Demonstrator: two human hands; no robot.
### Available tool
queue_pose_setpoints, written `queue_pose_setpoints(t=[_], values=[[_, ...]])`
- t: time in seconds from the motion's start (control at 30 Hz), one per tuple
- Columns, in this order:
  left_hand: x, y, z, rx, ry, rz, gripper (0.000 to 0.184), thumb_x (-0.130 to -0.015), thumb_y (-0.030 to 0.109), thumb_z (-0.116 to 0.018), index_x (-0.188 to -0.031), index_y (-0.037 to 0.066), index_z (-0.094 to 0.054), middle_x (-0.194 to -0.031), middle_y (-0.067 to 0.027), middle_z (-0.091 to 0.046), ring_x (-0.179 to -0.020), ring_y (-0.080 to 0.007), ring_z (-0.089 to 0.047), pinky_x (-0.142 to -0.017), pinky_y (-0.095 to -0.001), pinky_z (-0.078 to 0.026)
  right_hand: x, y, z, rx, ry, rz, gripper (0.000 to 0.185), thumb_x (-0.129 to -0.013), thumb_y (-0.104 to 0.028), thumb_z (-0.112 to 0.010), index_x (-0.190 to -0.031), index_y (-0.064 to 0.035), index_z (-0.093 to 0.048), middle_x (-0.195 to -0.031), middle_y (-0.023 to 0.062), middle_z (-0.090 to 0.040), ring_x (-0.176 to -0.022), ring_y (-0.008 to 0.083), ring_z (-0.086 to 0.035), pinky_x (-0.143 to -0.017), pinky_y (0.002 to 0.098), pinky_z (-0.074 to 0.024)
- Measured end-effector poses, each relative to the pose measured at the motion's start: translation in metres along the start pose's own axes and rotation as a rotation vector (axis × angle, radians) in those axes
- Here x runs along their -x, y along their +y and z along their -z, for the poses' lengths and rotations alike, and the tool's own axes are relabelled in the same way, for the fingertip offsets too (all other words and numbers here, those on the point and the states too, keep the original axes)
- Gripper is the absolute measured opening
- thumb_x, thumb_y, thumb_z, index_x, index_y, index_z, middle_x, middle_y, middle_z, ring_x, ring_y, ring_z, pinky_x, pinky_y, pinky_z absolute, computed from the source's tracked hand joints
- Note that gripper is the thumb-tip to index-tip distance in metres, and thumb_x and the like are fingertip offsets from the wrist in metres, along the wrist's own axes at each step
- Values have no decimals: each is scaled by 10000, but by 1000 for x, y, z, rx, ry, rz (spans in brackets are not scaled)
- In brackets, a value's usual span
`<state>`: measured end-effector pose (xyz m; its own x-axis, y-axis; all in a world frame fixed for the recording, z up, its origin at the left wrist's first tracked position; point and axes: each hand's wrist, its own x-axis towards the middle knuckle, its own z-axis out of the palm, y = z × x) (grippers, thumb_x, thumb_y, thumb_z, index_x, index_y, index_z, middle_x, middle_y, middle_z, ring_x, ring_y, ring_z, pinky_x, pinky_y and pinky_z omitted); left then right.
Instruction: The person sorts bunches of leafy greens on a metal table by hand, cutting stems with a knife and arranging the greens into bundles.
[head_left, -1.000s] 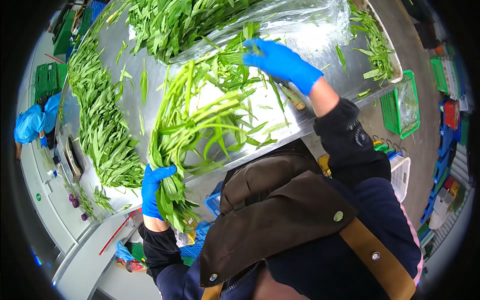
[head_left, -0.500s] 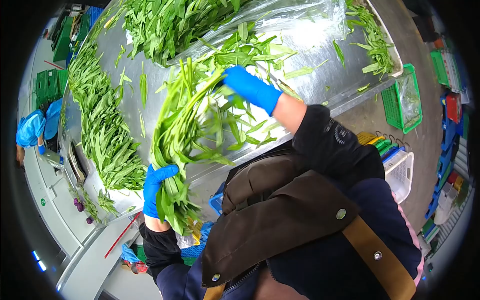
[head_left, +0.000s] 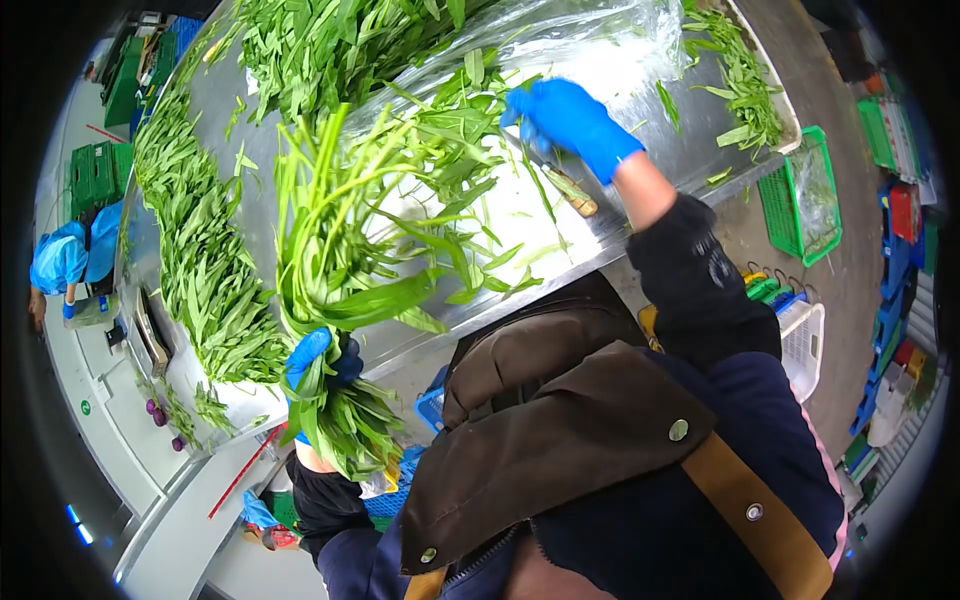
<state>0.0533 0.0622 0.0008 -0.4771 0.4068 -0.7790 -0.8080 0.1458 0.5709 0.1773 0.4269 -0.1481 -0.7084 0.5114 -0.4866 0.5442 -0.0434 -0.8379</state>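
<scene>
My left hand [head_left: 318, 362], in a blue glove, is closed around a bunch of water spinach [head_left: 335, 270]. Its pale green stems point away over the metal table [head_left: 215, 125], and leaves hang out below my fist. My right hand [head_left: 572, 118], also gloved in blue, is raised over the table to the right of the bunch. Its fingers are bent and a little apart, with nothing visible in them. Loose leaves [head_left: 470, 150] are scattered near its fingertips. Below it lies a knife [head_left: 577, 198] with a wooden handle, its blade partly covered by leaves.
Heaped greens [head_left: 205, 270] line the table's left side, with another pile [head_left: 335, 50] at the far edge beside clear plastic film [head_left: 610, 40]. A green crate [head_left: 800, 205] and a white basket [head_left: 802, 345] stand at right. A person in blue [head_left: 60, 260] is at far left.
My right hand has left the stems and moved right and away, uncovering the knife handle. My left hand still grips the bunch, whose stems now spread wider.
</scene>
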Motion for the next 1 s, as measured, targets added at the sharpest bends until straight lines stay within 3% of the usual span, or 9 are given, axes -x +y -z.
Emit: queue_pose_setpoints(t=[0.23,0.3,0.4,0.47,0.63,0.7,0.8,0.97,1.0], values=[[-22,-9,-14,-114,14,-106,166,-832,182,-656,-939,62,-614,-797,-43,-630,-658,-140,-578,-600,-259,-471,70,-58,-88,-36,-329,423,679,-814,-346,-699,-1329,18,-447,-1254,174,-553,-1031,210,-589,-794,331,-514],[-19,-17,-43,-276,181,-171,163,-787,165,-669,-895,69,-593,-720,-34,-595,-606,-141,-559,-547,-239,-450,64,-80,-80,-294,-557,142,530,-822,-303,-688,-1200,41,-547,-1162,132,-594,-925,215,-614,-744,341,-527],[-16,-18,-35,-271,136,-110,229,-784,161,-667,-966,45,-592,-737,-40,-606,-611,-138,-561,-550,-232,-450,-11,-13,-43,-439,-375,529,267,-875,-216,-559,-1052,-41,-655,-831,72,-649,-581,144,-595,-541,273,-500],[-10,-18,-40,-170,96,-6,287,-801,125,-640,-1060,14,-588,-818,-66,-629,-625,-136,-563,-555,-235,-457,-31,3,1,-757,-454,361,267,-896,-217,-509,-1034,-49,-663,-792,56,-643,-563,133,-584,-527,257,-491],[4,-27,-55,53,-33,7,299,-802,109,-614,-1068,-7,-545,-757,-44,-543,-575,-103,-464,-505,-213,-380,-25,-4,48,983,105,256,528,-879,-502,-546,-1164,-59,-557,-966,171,-643,-834,279,-654,-743,402,-509],[10,-30,-52,53,-6,7,298,-809,104,-606,-1071,-21,-540,-746,-43,-522,-576,-98,-455,-504,-206,-372,-7,-14,39,643,281,402,664,-828,-527,-620,-1291,-68,-490,-1061,175,-633,-968,302,-630,-837,400,-493],[16,-32,-61,57,74,-59,317,-808,106,-606,-1087,-25,-534,-795,-62,-557,-595,-105,-468,-507,-210,-377,-5,-14,18,256,-145,524,831,-767,-447,-732,-1413,-75,-364,-1287,161,-544,-1153,288,-548,-984,361,-423],[23,-26,-57,34,123,-81,348,-804,118,-614,-1109,-32,-537,-821,-79,-584,-563,-116,-467,-494,-225,-382,2,-27,22,-363,-409,315,530,-899,-328,-603,-1340,-60,-478,-1303,108,-544,-1179,184,-526,-975,325,-425],[22,-23,-49,26,150,-78,349,-801,123,-617,-1106,-31,-543,-811,-81,-588,-548,-119,-464,-488,-231,-384,0,-21,26,-27,-314,377,554,-891,-285,-617,-1367,-59,-444,-1318,92,-534,-1182,177,-520,-972,308,-423]])
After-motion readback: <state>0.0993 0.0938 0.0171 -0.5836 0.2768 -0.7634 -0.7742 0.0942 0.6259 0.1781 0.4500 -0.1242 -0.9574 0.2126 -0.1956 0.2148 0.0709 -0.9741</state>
